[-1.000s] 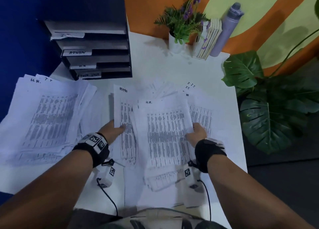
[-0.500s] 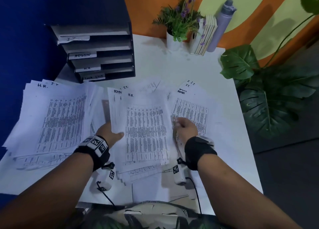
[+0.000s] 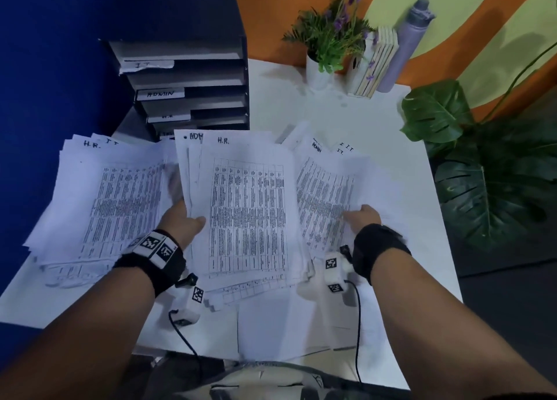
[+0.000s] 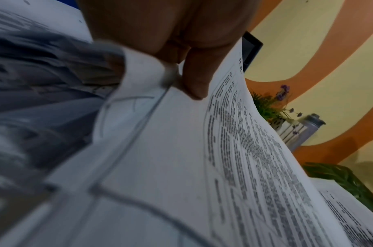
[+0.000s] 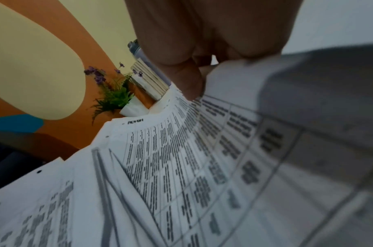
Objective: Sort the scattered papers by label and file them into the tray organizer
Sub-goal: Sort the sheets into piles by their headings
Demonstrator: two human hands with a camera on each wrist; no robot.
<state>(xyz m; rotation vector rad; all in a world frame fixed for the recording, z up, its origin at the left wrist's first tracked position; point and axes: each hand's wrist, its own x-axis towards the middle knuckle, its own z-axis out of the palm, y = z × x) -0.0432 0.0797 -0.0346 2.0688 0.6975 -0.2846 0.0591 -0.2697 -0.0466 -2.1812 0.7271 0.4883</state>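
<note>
white worktop (image 3: 316,107) covered with printed sheets. left hand (image 3: 184,223) grips the left edge of the middle stack (image 3: 247,212), thumb on top of the sheet marked "h.r.", fingers underneath; the left wrist view shows the thumb (image 4: 195,80) pressed on the paper margin and the stack lifted and bowed. behind the top sheet, a sheet marked "adm…" shows at the stack's upper left. right hand (image 3: 363,217) lies on the right pile (image 3: 325,200), whose top sheet reads "admin"; in the right wrist view the thumb (image 5: 187,83) sits on the print and a sheet edge curls up against the palm, so the hand is pinching that paper, though the fingers under it are hidden. further sheets marked "it" fan out at the pile's far side. a left pile (image 3: 105,200), top sheet "h.r." with an "it" sheet behind it, lies at the worktop's left edge, untouched. tray organizer (image 3: 193,83), dark, stands at the far left corner, shelves labelled "it", "admin", "h.r."; the lowest label is hidden by paper. at the far edge: potted lavender plant (image 3: 328,38), a block of books (image 3: 373,65), grey bottle (image 3: 407,44). a large-leaved plant (image 3: 482,173) stands off the right edge.
</note>
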